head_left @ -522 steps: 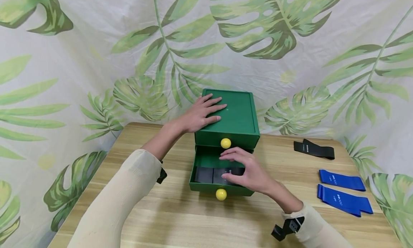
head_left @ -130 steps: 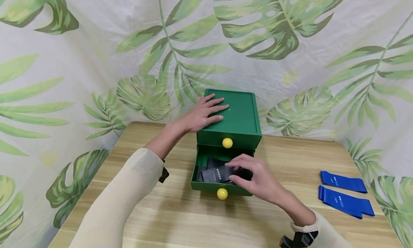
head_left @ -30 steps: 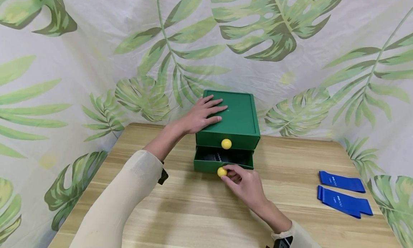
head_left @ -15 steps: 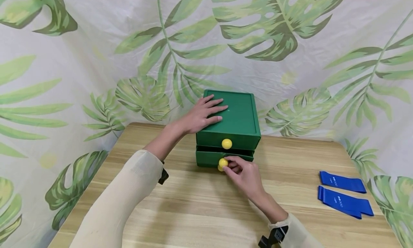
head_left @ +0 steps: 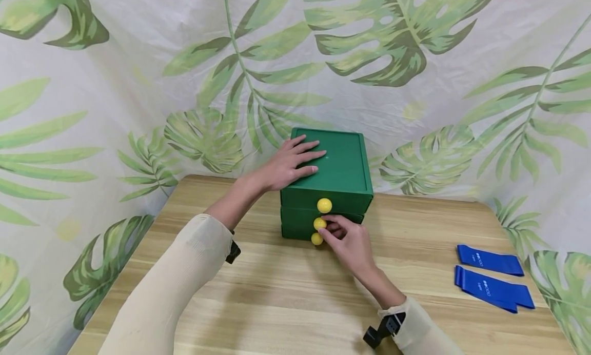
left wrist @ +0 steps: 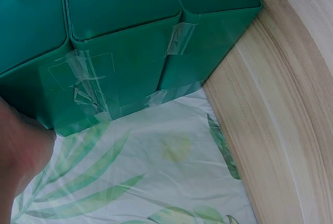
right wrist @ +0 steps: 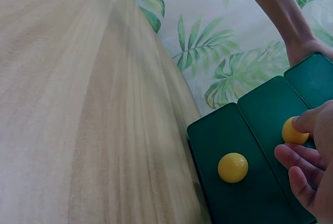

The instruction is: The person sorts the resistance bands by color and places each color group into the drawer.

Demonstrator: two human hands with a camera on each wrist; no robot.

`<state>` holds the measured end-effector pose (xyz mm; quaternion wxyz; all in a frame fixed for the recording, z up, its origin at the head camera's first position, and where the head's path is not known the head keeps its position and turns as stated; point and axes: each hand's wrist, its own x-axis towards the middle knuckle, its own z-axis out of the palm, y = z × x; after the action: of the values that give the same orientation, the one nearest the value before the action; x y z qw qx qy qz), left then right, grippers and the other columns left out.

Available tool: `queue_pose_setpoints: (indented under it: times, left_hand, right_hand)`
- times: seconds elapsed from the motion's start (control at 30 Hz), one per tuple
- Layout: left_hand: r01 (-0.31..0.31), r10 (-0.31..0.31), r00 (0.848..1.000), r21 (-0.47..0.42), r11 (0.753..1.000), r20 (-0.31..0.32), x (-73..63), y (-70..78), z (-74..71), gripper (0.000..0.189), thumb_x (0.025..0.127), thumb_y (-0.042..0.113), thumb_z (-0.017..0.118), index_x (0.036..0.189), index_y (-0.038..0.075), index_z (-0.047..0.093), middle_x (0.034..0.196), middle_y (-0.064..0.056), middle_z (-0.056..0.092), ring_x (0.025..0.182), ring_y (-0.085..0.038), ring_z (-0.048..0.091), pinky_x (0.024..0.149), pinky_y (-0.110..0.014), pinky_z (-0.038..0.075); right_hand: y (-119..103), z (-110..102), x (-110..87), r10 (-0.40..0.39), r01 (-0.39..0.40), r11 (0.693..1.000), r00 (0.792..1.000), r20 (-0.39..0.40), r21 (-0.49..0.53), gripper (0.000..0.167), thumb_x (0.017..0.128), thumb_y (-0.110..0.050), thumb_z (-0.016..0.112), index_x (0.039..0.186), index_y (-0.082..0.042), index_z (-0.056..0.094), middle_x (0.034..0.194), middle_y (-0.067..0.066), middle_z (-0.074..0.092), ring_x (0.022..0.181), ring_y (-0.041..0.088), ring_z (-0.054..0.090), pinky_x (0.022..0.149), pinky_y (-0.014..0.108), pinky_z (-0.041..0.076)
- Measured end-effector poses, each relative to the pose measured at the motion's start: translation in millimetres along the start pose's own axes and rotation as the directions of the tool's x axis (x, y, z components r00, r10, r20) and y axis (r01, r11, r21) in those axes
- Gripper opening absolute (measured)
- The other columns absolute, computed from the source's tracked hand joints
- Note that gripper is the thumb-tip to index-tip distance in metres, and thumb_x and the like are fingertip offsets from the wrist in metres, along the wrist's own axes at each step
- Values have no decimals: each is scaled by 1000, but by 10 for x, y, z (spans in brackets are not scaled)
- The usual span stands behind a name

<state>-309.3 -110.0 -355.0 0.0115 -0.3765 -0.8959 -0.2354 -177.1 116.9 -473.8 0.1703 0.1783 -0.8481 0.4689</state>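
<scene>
A green drawer cabinet (head_left: pixel 339 162) with yellow ball knobs stands at the back of the table. My left hand (head_left: pixel 293 162) lies flat on its top, fingers spread. My right hand (head_left: pixel 348 239) pinches the yellow middle knob (head_left: pixel 320 223) between thumb and fingertips. The middle drawer (right wrist: pixel 270 115) sits flush with its neighbours, its contents hidden. Above it is the top knob (head_left: pixel 324 205), and below it the bottom knob (right wrist: pixel 232 168). In the left wrist view, clear tape (left wrist: pixel 86 83) runs across the seams on the cabinet's side.
Two blue resistance bands, the farther one (head_left: pixel 490 260) and the nearer one (head_left: pixel 494 288), lie at the table's right side. A leaf-patterned cloth (head_left: pixel 277 62) hangs right behind the wooden table (head_left: pixel 258 303).
The black resistance band at the back right went into the middle drawer, beside the black one there. My right hand then pushed that drawer in by its knob until flush. My left hand stayed put.
</scene>
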Motion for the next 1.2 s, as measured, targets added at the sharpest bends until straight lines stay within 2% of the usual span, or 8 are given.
queue_pose_setpoints:
  times: [0.17, 0.47, 0.7, 0.97, 1.2]
  left_hand:
    - [-8, 8, 1000, 5, 1000, -6, 1, -4, 0, 53, 113, 38, 52, 162, 20, 48, 174, -9, 30, 164, -38, 6, 128, -66, 2]
    - [-9, 8, 1000, -6, 1000, -8, -4, 2, -4, 53, 112, 37, 53, 161, 19, 49, 173, -10, 30, 164, -39, 6, 128, -65, 2]
    - [-5, 5, 1000, 12, 1000, 3, 6, -4, 3, 53, 113, 39, 52, 162, 20, 47, 174, -8, 29, 164, -37, 5, 128, -66, 2]
    - [-4, 4, 1000, 15, 1000, 6, 14, -10, 12, 53, 113, 39, 51, 163, 21, 47, 174, -8, 29, 165, -36, 5, 128, -65, 2]
    - [-7, 7, 1000, 22, 1000, 3, 5, 5, 6, 53, 113, 38, 52, 162, 20, 47, 174, -9, 29, 164, -37, 6, 128, -66, 2]
  right_hand:
    - [-3, 5, -3, 20, -20, 1000, 1000, -3, 2, 22, 91, -12, 86, 112, -10, 81, 89, 2, 79, 72, 10, 72, 67, 25, 60]
    - [26, -14, 0, -21, 21, 1000, 999, 25, -15, 23, 92, -13, 86, 113, -12, 79, 91, 1, 79, 74, 10, 72, 68, 30, 61]
    - [69, -67, -93, -67, 66, 998, 997, 38, 12, 29, 90, -6, 86, 117, -6, 77, 91, 5, 80, 73, 15, 74, 67, 37, 63]
    - [196, -51, -215, -64, 67, 997, 995, 80, -31, 27, 88, -5, 87, 112, 0, 77, 87, 4, 80, 71, 12, 75, 66, 29, 63]
    - [313, -4, -240, -50, 60, 996, 990, 135, -70, 27, 89, -10, 87, 113, -4, 78, 89, 3, 80, 73, 12, 76, 68, 29, 63]
